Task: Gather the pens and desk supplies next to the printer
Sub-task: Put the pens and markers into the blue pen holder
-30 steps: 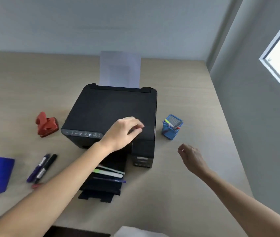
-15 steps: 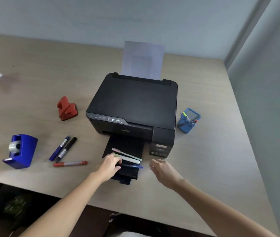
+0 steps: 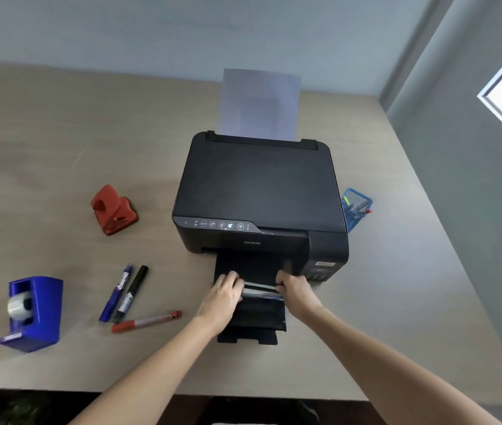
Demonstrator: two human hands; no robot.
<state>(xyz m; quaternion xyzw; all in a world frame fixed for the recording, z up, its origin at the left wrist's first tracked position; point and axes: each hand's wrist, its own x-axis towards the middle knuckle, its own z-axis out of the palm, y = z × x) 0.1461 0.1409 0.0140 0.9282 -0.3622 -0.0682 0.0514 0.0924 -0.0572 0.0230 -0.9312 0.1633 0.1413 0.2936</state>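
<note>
A black printer [image 3: 259,191] stands mid-desk with its output tray [image 3: 252,320] pulled out toward me. Several pens [image 3: 260,291] lie across that tray. My left hand [image 3: 223,294] covers their left ends and my right hand [image 3: 294,291] covers their right ends, fingers curled around them. Left of the printer lie a blue marker [image 3: 116,292], a black marker [image 3: 131,292] and a red marker [image 3: 147,321]. A blue tape dispenser [image 3: 33,312] sits at the far left. A red hole punch [image 3: 113,210] rests behind the markers.
A blue mesh pen cup [image 3: 355,208] with a few pens stands right of the printer. A sheet of paper [image 3: 260,104] sticks up from the rear feeder. The desk [image 3: 44,133] ends at a grey wall on the right and its front edge is close to me.
The left hand went from the printer lid down to the pens on the tray. The right hand came in from the right and closed on their other ends.
</note>
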